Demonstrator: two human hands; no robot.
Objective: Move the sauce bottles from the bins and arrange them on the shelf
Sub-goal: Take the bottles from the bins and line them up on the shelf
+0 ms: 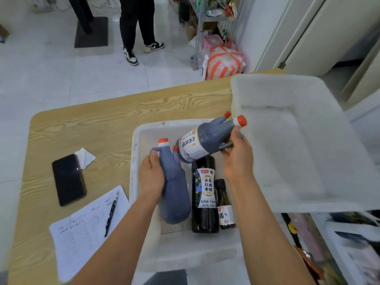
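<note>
A white bin [137, 153] stands on the wooden table and holds several dark sauce bottles. My left hand [151, 177] grips a dark jug with a red cap [174, 192] by its upper body, inside the bin. My right hand [238, 159] holds the handle of a second dark jug [205, 140], lifted and tilted with its red cap toward the upper right. Another red-capped neck [223, 118] shows just behind it. A tall dark vinegar bottle [205, 194] and a small dark bottle [225, 210] lie flat in the bin.
A second white bin [287, 140] sits tilted at the right, overlapping the first. A black phone [67, 178], a paper scrap, a written sheet [86, 229] and a pen lie on the table [102, 116] at the left. A person's legs [137, 27] stand beyond the table.
</note>
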